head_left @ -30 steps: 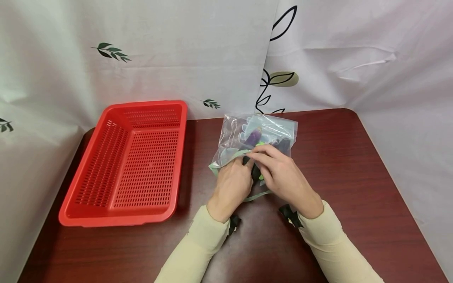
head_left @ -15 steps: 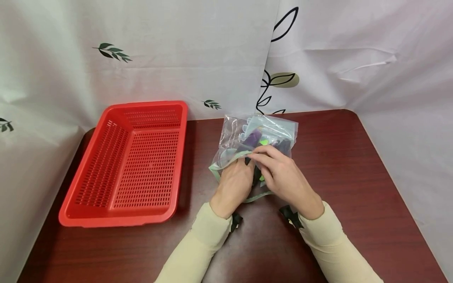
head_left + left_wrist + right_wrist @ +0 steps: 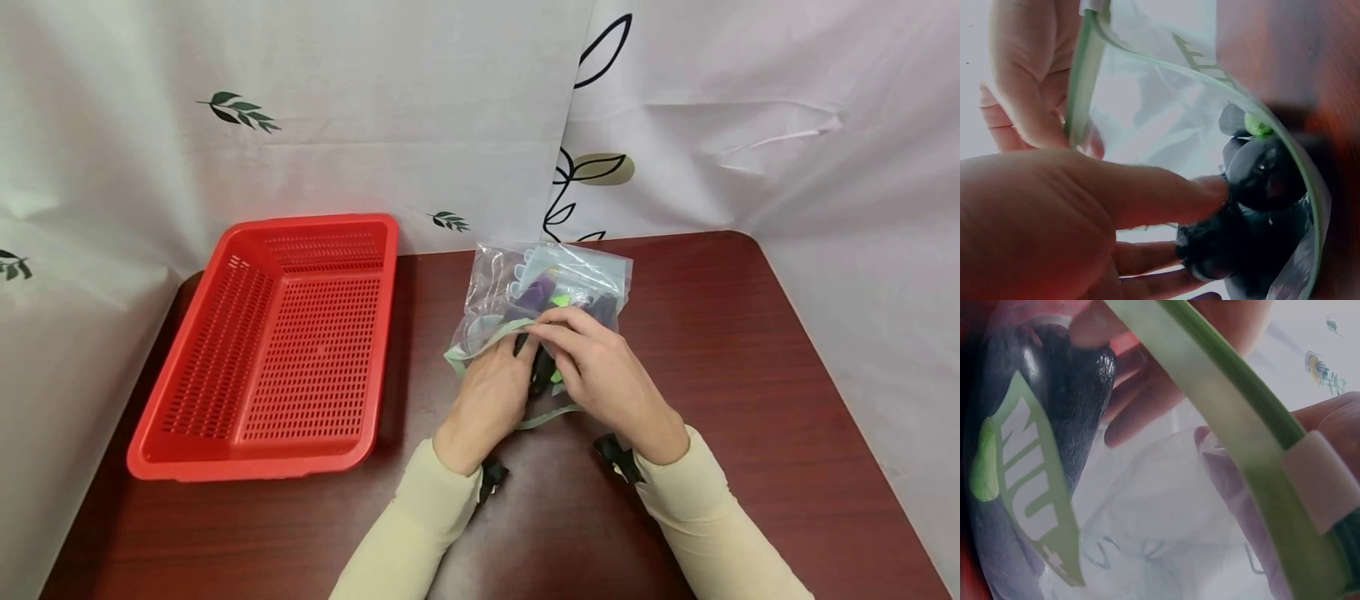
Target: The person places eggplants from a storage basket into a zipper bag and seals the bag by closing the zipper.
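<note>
A clear zip bag [image 3: 491, 279] with a pale green zip strip lies at the table's back middle. My right hand [image 3: 603, 375] pinches its opening near the white slider [image 3: 1321, 481]. Reaching inside the mouth, my left hand [image 3: 491, 392] has its thumb [image 3: 1172, 197] and fingers on either side of a dark, glossy, wrinkled thing [image 3: 1207, 240], whose kind I cannot tell. Beside it, in the left wrist view, sits a round, shiny black piece [image 3: 1266, 172] with a bright green bit [image 3: 1258, 125]. A purple, elongated piece [image 3: 534, 296] shows through the plastic.
A red perforated plastic basket [image 3: 315, 350] with nothing in it stands left of the bag on the dark red wooden table [image 3: 750, 400]. White leaf-printed cloth [image 3: 360, 108] hangs behind and at both sides.
My left hand shifts slightly within the bag's mouth, and its wrist swings a little to the left. The right hand keeps its hold on the bag's edge.
</note>
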Motion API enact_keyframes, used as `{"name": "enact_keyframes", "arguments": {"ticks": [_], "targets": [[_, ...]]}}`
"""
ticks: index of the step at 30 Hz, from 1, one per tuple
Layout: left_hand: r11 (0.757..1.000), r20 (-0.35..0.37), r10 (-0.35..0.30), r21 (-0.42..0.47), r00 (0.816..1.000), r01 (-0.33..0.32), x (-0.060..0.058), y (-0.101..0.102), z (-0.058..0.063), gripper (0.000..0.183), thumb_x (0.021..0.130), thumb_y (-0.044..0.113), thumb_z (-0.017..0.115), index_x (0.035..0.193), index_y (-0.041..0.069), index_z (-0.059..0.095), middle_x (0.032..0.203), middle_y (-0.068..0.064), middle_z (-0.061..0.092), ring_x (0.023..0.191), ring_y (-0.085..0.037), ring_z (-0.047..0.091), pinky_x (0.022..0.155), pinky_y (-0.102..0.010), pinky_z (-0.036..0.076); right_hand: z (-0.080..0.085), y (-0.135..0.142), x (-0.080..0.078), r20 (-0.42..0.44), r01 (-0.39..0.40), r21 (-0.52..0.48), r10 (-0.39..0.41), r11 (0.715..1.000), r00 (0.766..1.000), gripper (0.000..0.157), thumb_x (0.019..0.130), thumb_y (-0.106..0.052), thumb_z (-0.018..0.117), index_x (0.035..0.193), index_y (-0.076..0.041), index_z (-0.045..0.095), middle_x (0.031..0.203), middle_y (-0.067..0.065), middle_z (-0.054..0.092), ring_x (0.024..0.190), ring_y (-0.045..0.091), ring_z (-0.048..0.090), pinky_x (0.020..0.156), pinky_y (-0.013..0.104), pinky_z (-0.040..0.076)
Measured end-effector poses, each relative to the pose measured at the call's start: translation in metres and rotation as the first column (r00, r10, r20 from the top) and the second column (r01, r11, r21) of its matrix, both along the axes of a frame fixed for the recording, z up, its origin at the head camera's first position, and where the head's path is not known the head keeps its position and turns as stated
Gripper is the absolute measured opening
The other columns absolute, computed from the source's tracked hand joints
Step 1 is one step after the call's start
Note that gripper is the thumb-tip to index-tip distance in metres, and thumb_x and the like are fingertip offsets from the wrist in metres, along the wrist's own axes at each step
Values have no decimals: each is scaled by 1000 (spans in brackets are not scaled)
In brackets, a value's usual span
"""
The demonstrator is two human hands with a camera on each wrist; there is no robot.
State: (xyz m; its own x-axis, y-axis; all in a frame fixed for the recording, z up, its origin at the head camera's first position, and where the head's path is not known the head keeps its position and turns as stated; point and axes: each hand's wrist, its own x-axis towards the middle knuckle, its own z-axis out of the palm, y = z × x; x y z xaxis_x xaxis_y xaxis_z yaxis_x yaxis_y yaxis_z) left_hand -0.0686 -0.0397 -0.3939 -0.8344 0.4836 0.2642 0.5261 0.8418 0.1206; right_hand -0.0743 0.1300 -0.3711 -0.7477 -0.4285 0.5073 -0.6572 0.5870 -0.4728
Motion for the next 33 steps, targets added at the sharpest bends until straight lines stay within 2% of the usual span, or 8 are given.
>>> {"name": "enact_keyframes", "arguments": {"ticks": [6,12,15,17,20,24,29,33], "targets": [[999,27,38,-30,999,-37,8,-7,5,45,94,1,62,138,8,59,128,-18,62,96,-34,68,72,-42,57,0,-1,0,8,-5,12,5,1000,1000,27,93,3,63,117,-5,73,120,7,63,104,20,63,81,35,54],[1000,108,-8,17,994,6,17,-18,16,45,95,-2,61,139,4,59,136,-21,58,115,-35,64,92,-44,53,0,2,2,6,10,-1,-10,1000,1000,28,92,3,64,117,-6,74,120,6,64,106,21,64,84,37,54],[998,129,-30,58,991,22,22,-26,24,42,95,-2,61,136,4,61,133,-18,61,119,-32,62,95,-43,52,0,3,2,2,10,-3,-10,1000,1000,28,92,4,64,117,-6,74,119,6,64,106,21,64,84,37,54],[996,134,-35,84,990,24,25,-32,28,37,93,-3,62,130,5,66,125,-13,65,113,-28,65,89,-41,55,0,3,1,-6,9,-6,-9,1000,1000,28,92,4,64,116,-6,74,119,6,64,106,21,64,83,36,54],[994,140,-13,106,990,-2,30,-41,35,23,88,-3,65,105,10,73,101,-2,67,90,-21,68,73,-36,56,0,5,1,-22,7,-13,-7,1000,1000,27,92,4,65,115,-6,74,118,6,64,105,21,64,83,36,54],[987,117,45,146,992,-62,34,-52,43,22,78,-6,66,80,16,64,82,4,57,74,-18,61,60,-34,51,0,8,0,-39,-1,-14,1,1000,999,27,90,6,66,114,-5,75,117,6,65,100,19,64,75,32,52],[960,59,130,243,990,-141,28,-63,42,28,77,-11,61,93,12,63,98,-3,57,92,-25,58,70,-37,52,1,12,-1,-63,-31,5,32,999,998,32,87,9,65,114,-5,75,119,7,64,96,18,63,66,27,48],[957,43,160,238,986,-166,21,-67,34,32,82,-12,57,105,8,65,107,-8,61,99,-29,59,78,-41,52,3,17,-3,-74,-42,7,42,999,996,32,87,11,65,112,-6,76,120,7,64,97,18,63,66,25,46]]}}
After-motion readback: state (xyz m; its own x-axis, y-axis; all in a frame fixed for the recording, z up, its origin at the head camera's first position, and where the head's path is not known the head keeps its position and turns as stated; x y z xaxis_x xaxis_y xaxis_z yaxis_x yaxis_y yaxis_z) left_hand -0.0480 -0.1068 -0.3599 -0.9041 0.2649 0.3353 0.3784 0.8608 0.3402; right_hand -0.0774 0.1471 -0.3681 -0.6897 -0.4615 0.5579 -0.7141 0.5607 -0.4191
